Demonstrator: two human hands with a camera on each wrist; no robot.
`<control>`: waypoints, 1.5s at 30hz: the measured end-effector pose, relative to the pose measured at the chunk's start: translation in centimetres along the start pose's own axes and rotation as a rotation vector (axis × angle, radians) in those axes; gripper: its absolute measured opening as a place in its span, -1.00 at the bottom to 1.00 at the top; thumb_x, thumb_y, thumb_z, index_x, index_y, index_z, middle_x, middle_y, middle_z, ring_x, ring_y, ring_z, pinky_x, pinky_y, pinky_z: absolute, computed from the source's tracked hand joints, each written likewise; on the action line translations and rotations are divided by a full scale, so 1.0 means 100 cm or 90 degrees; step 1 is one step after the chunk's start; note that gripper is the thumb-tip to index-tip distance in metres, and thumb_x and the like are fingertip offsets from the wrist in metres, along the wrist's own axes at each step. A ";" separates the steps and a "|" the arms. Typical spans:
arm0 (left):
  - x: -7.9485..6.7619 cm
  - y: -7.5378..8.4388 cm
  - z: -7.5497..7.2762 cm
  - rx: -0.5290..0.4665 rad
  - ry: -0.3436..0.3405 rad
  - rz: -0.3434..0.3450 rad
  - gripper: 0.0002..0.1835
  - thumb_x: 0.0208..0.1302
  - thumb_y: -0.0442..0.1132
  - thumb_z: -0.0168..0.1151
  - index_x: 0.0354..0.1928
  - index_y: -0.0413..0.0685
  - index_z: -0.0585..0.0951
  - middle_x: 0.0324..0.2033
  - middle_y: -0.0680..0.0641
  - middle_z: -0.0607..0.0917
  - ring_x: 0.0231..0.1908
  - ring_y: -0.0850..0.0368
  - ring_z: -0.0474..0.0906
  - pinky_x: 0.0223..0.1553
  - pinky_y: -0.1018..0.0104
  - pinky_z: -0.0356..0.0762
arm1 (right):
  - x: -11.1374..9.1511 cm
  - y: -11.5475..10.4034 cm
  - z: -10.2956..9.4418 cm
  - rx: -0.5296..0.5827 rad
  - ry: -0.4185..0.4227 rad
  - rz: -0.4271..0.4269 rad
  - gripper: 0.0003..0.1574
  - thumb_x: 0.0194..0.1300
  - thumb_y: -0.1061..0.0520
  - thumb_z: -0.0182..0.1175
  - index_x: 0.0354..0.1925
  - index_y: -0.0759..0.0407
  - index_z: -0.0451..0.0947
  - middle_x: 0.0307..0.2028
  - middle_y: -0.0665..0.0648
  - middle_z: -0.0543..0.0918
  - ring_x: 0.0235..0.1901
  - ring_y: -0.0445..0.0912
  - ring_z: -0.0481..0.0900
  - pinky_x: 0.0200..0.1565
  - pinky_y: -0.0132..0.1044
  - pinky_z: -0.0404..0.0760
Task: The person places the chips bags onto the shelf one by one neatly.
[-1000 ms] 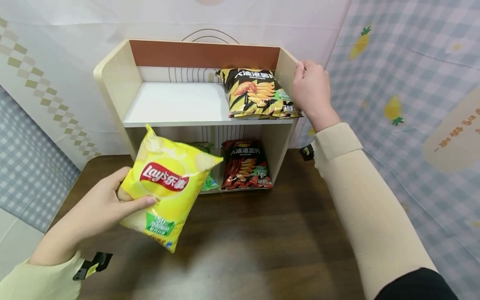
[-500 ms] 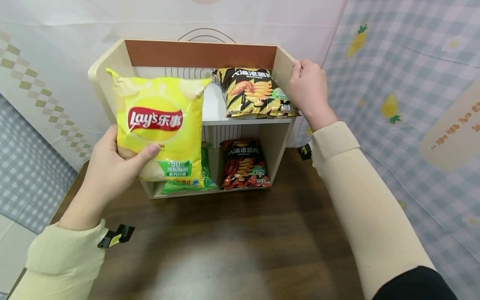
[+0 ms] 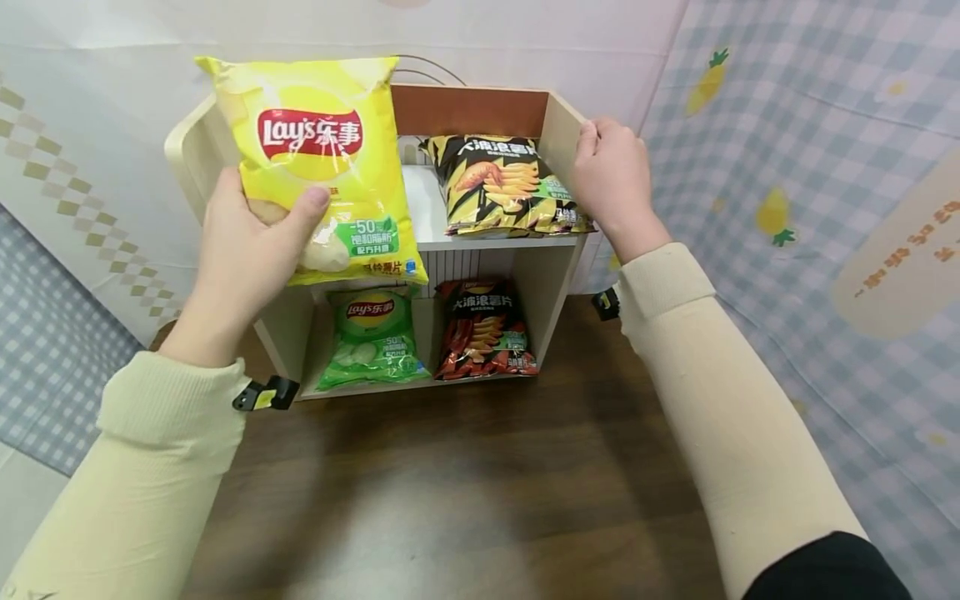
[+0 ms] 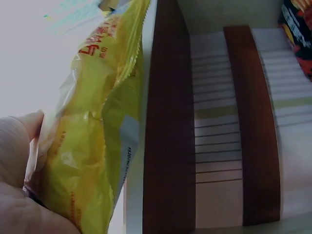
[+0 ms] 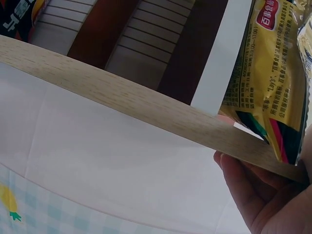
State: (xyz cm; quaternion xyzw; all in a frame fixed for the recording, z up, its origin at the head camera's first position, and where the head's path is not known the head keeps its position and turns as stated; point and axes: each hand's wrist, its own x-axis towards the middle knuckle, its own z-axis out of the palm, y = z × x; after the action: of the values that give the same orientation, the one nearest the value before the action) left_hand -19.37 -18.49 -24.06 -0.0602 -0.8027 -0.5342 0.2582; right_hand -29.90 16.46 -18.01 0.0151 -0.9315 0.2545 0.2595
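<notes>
**Yellow bag going up to the shelf**

Now the left hand [image 3: 247,242] is holding a yellow bag [image 3: 318,158] upright in front of the shelf unit [image 3: 558,137], thumb curled across its front and fingers behind. The bag is hanging over the left half of the unit's upper board, covering the left side panel's top edge and not yet resting on anything. The left wrist view is showing the same yellow bag [image 4: 97,146] edge-on, pinched against the palm.

The right hand [image 3: 611,179] is gripping the unit's right side panel at its top front corner, fingers wrapped over the edge, seemingly steadying it. Just left of that hand, a black-and-yellow bag [image 3: 502,187] is lying on the right half of the upper board. Below it, a red bag [image 3: 487,329] is standing in the lower compartment, with a green bag [image 3: 371,337] beside it on the left. The unit is standing on a dark worktop [image 3: 465,483].

By my reading, the step in hand is carrying the yellow bag to the free left half of the upper board. The next move is calling for pushing it inward past the front edge, lowering it beside the black-and-yellow bag without knocking it, then letting go.
</notes>
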 end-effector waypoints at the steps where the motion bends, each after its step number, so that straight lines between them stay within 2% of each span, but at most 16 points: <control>1: 0.002 0.001 0.001 0.009 -0.001 -0.005 -0.30 0.18 0.16 0.29 0.23 -0.01 0.28 0.01 -0.01 0.50 -0.08 0.13 0.52 -0.17 0.43 0.50 | 0.000 0.000 0.000 0.001 -0.002 0.003 -0.31 0.51 -0.14 -0.39 0.19 0.21 0.48 0.05 0.24 0.62 -0.03 0.10 0.60 -0.06 -0.10 0.58; 6: 0.006 0.001 0.005 0.049 0.006 -0.012 -0.27 0.15 0.22 0.28 0.20 -0.03 0.28 -0.01 0.01 0.47 -0.06 0.15 0.45 -0.17 0.36 0.43 | 0.000 -0.001 0.002 0.004 -0.006 0.006 -0.30 0.51 -0.15 -0.39 0.21 0.21 0.46 0.06 0.24 0.61 -0.02 0.10 0.59 -0.07 -0.11 0.59; 24: 0.005 -0.003 0.005 0.028 -0.031 -0.036 -0.26 0.20 0.21 0.24 0.25 0.02 0.19 0.08 -0.01 0.38 0.02 0.12 0.45 -0.06 0.30 0.51 | -0.001 -0.001 -0.001 0.008 0.004 0.003 -0.31 0.51 -0.13 -0.38 0.22 0.22 0.46 0.06 0.26 0.61 -0.01 0.10 0.60 -0.05 -0.10 0.58; 32: 0.005 -0.002 0.004 0.048 -0.026 -0.049 -0.23 0.20 0.21 0.22 0.26 -0.04 0.15 0.11 -0.06 0.34 0.09 0.11 0.33 0.05 0.26 0.35 | -0.001 0.000 0.000 0.005 0.006 0.002 -0.32 0.51 -0.13 -0.37 0.20 0.21 0.47 0.06 0.25 0.62 -0.01 0.10 0.60 -0.05 -0.10 0.58; 38: 0.005 -0.002 0.002 0.064 -0.033 -0.061 -0.16 0.19 0.25 0.20 0.31 -0.02 0.06 0.14 -0.10 0.29 0.05 0.08 0.35 -0.03 0.27 0.43 | -0.002 -0.001 0.000 0.004 0.010 -0.001 -0.32 0.51 -0.13 -0.36 0.20 0.22 0.47 0.05 0.26 0.62 -0.01 0.11 0.60 -0.04 -0.08 0.57; 42: 0.004 -0.002 0.001 0.064 -0.035 -0.060 -0.17 0.23 0.20 0.18 0.34 -0.01 0.02 0.16 -0.13 0.27 0.03 0.07 0.36 -0.09 0.30 0.46 | -0.002 -0.001 0.000 -0.001 0.016 -0.008 -0.33 0.52 -0.12 -0.36 0.16 0.24 0.49 0.03 0.27 0.63 -0.02 0.12 0.60 -0.04 -0.06 0.57; 45: 0.004 -0.002 0.001 0.065 -0.037 -0.058 -0.19 0.25 0.09 0.16 0.37 0.01 -0.01 0.22 -0.14 0.22 0.06 0.08 0.32 -0.04 0.29 0.44 | -0.002 0.000 0.000 0.002 0.017 -0.007 -0.33 0.51 -0.12 -0.36 0.17 0.24 0.49 0.03 0.26 0.63 -0.02 0.12 0.60 -0.04 -0.06 0.57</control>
State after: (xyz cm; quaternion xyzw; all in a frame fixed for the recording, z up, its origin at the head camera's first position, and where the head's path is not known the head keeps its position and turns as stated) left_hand -19.78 -18.59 -24.08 -0.0256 -0.8379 -0.5019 0.2129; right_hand -29.73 16.40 -18.09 0.0170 -0.9274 0.2546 0.2737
